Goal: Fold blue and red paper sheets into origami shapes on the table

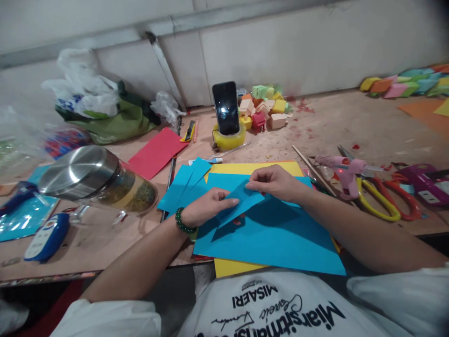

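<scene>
Handling a blue paper piece [245, 204] with both hands

The blue paper piece is held at a slant just above a large blue sheet [277, 241], which lies on yellow paper [236, 269] at the near edge of the counter [329, 124]. To handle it well, I would use a light, even grip: thin paper like this probably dents under a hard thumb. The left hand [206, 206] should serve as the steady support while the right hand [277, 185] makes the fine adjustments at the edge. Lining up any edges before pressing would likely give a cleaner result, and a crease is best run slowly from one end.

The left fingers are closed around the piece, thumb laid flat on its upper face; fingertips show past its lower side, so they seem to support it from beneath. The right fingers are drawn into a narrow pinch, thumb and forefinger meeting at the piece's upper edge, the others curled in. Whether the piece is folded or a single layer, I cannot tell. Smaller blue pieces [184, 185] lie beyond the left wrist, partly overlapping.
</scene>
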The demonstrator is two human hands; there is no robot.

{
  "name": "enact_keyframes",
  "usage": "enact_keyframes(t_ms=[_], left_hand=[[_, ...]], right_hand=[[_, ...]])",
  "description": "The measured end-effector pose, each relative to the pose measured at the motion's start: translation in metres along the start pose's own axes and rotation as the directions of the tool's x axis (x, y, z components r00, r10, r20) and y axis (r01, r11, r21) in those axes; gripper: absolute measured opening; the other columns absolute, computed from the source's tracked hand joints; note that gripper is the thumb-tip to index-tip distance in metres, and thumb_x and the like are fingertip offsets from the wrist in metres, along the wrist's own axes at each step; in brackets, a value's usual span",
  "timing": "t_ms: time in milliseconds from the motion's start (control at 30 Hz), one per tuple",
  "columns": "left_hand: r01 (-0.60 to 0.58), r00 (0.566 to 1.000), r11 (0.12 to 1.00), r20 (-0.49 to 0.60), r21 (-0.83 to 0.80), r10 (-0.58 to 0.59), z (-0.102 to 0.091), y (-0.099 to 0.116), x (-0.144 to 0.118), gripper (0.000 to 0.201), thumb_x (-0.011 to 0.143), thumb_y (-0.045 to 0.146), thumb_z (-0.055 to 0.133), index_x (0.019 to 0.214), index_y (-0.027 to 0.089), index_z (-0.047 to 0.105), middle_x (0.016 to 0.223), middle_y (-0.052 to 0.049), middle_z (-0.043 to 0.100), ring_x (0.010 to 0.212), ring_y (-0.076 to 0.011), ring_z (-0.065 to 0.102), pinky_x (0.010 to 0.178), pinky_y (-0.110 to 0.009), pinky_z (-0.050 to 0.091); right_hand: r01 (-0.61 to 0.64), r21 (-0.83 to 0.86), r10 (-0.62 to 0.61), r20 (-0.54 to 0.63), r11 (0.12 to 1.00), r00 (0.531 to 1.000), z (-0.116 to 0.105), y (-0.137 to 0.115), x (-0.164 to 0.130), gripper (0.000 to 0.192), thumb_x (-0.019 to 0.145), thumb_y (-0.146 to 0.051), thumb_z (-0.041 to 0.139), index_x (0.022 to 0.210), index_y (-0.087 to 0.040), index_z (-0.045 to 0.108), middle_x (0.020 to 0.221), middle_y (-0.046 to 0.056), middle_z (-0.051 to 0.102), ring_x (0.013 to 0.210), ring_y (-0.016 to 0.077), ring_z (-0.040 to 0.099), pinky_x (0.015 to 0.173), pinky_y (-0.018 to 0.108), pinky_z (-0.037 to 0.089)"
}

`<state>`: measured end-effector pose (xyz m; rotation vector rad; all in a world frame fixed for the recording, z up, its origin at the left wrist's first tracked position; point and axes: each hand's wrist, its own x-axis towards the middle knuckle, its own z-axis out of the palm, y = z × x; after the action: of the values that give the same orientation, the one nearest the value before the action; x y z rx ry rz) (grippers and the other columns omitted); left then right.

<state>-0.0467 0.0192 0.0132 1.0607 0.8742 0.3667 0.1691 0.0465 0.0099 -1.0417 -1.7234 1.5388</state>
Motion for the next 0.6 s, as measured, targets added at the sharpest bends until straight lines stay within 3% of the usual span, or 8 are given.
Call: enact_keyframes(t_ms=[133,367,600], left_hand=[[-0.040,0.998,0.998,-0.047,0.053,0.043,-0.0036,0.0026,-0.0005,0.055,0.071,0.066,0.070,0.076,0.011,0.068,0.074,-0.011,0.074,0.063,-0.0186,0.070,0.064,-0.029,0.056],[-0.109,0.986,0.926,-0.078,0.361,0.147,-0.0021,0.0045,-0.0038,0.054,0.082,0.066,0.056,0.071,0.014,0.066,0.066,-0.008,0.073,0.056,-0.0156,0.063,0.053,-0.024,0.046],[-0.160,0.969,0.838,-0.078,0.521,0.233,-0.0010,0.0080,-0.0048,0.052,0.086,0.059,0.051,0.055,0.017,0.046,0.049,0.001,0.053,0.044,-0.0071,0.035,0.044,-0.022,0.028]], right_hand=[[0.056,-0.040,-0.058,-0.062,0.998,0.996,-0.0060,0.0012,0.0007,0.036,0.071,-0.049,0.072,0.062,-0.016,0.059,0.050,-0.004,0.051,0.046,0.0072,0.042,0.043,0.022,0.031],[0.074,-0.070,-0.079,-0.068,0.995,0.995,-0.0048,-0.0003,-0.0008,0.032,0.071,-0.045,0.072,0.062,-0.016,0.060,0.052,-0.003,0.053,0.047,0.0077,0.042,0.044,0.022,0.031],[0.066,-0.074,-0.069,-0.045,0.995,0.997,-0.0069,0.0006,-0.0012,0.034,0.069,-0.046,0.073,0.061,-0.015,0.061,0.054,-0.002,0.053,0.050,0.0081,0.043,0.045,0.022,0.033]])
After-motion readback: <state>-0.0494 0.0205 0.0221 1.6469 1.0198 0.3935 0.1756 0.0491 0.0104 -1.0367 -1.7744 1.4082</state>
